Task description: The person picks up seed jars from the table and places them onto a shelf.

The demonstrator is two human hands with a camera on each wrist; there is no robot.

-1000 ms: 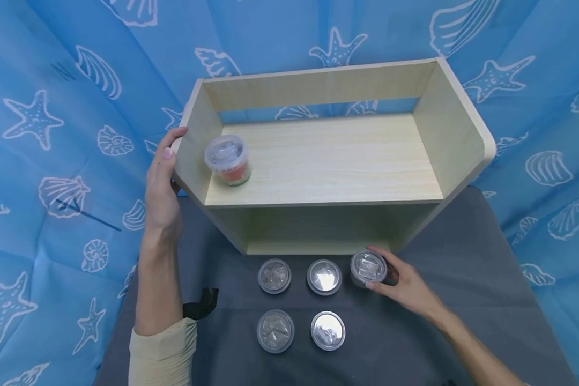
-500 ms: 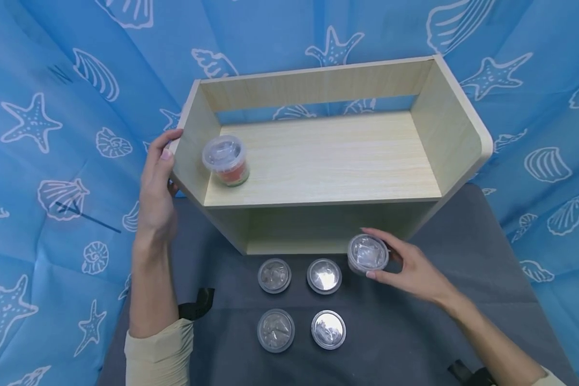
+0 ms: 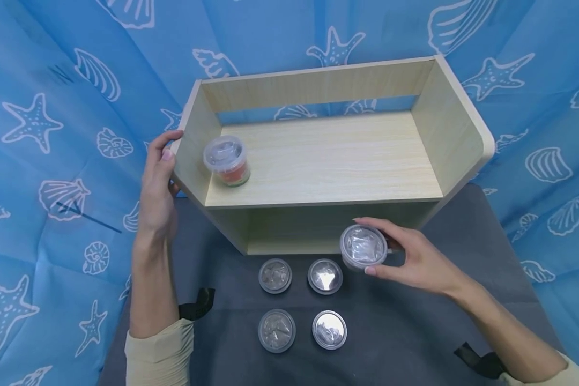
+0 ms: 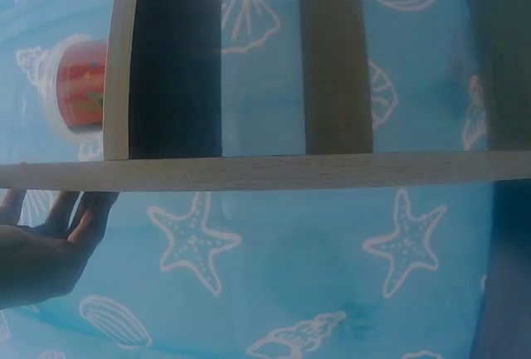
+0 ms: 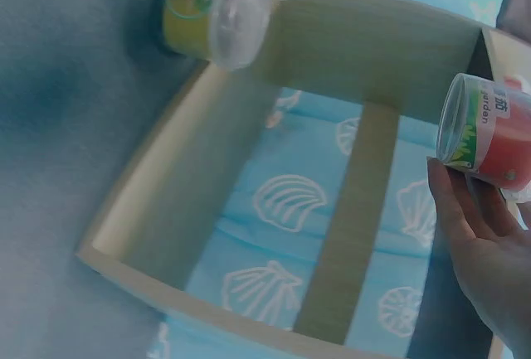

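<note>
My right hand [image 3: 410, 254] holds a small lidded plastic tub [image 3: 364, 246] between thumb and fingers, above the dark cloth in front of the lower shelf opening. In the right wrist view this tub [image 5: 489, 131] lies tilted on its side in the frame, with red contents and a green-and-white label. My left hand [image 3: 156, 187] grips the front edge of the left side panel of a pale wooden shelf unit [image 3: 328, 155]. A similar tub with red contents [image 3: 229, 161] stands on the upper shelf at its left end, near that panel.
Several clear-lidded tubs [image 3: 275, 276] stand in two rows on the dark grey cloth [image 3: 391, 343] before the shelf. One tub [image 5: 191, 19] shows yellow contents in the right wrist view. A blue curtain with white shells [image 3: 77, 241] surrounds the unit.
My right hand has lifted the tub off the cloth, moving it up and slightly left toward the lower opening. My left hand stays on the side panel.
</note>
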